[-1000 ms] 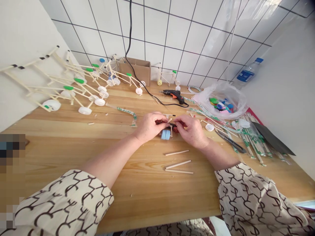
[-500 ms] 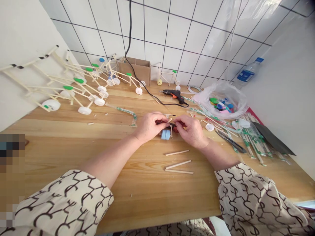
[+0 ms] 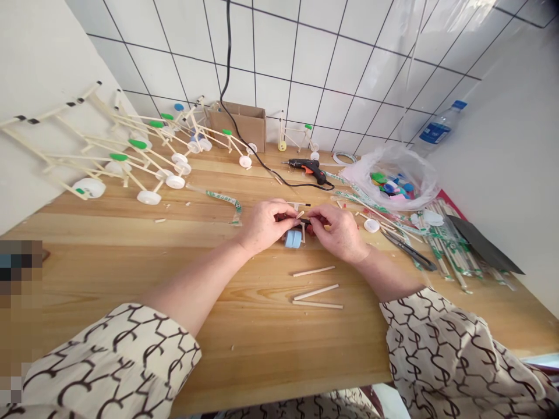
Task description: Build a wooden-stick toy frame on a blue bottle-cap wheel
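My left hand [image 3: 267, 226] and my right hand [image 3: 339, 231] meet at the middle of the table, both with fingers pinched around a small stick assembly. A dark strip spans the gap between the fingertips, and a short pale stick [image 3: 300, 215] pokes up beside my left thumb. Light blue round caps [image 3: 293, 238] lie just below the fingers. Part of the assembly is hidden by my hands. Nearer the front edge lie three loose pale sticks, one [image 3: 313, 271] above two that form a narrow V [image 3: 318, 305].
A black glue gun [image 3: 308, 169] lies behind my hands, its cable running up the wall. Stick models with white wheels [image 3: 149, 197] stand at left. At right are scissors [image 3: 410, 250], a bag of coloured caps [image 3: 395, 180], wrapped sticks and a bottle [image 3: 440, 125]. A cardboard box [image 3: 248, 125] stands behind.
The view has shifted very slightly. Both hands keep nearly the same pose at the assembly.
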Available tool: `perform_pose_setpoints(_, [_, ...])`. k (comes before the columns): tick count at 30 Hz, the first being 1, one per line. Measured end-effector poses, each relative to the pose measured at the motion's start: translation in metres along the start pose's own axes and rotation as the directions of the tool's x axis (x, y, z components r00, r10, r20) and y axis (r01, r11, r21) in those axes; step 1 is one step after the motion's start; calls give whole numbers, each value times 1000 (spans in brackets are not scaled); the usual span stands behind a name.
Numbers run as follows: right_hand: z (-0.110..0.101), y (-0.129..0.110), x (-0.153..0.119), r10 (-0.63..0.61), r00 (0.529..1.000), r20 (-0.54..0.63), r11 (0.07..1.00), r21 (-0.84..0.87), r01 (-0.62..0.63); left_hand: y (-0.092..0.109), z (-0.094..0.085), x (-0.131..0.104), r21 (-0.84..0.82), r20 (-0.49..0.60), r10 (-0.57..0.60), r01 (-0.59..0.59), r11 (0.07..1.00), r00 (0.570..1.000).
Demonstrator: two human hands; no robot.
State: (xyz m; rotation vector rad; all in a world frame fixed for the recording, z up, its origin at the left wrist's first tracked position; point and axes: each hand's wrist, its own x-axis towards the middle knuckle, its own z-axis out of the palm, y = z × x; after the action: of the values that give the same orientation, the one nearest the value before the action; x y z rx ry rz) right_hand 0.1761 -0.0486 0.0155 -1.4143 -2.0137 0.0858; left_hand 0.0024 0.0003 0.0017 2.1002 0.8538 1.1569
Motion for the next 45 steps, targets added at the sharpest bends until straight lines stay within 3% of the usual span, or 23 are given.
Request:
perform_pose_setpoints(6, [-7,-1,0,7,998,68,1000,-13,-6,0,-1,0,-14,8,-9,9,1000,1000])
perform_pose_setpoints(11, [-9,3,1,-82,987,140,993,-70,92,0,-1,-1,-18,13,-7,8,1000,1000])
perform_pose_setpoints(45, [-3,5,0,-88,988,124,990,-101,101,-1,-1,-1,-15,19,-26,26,1000,999])
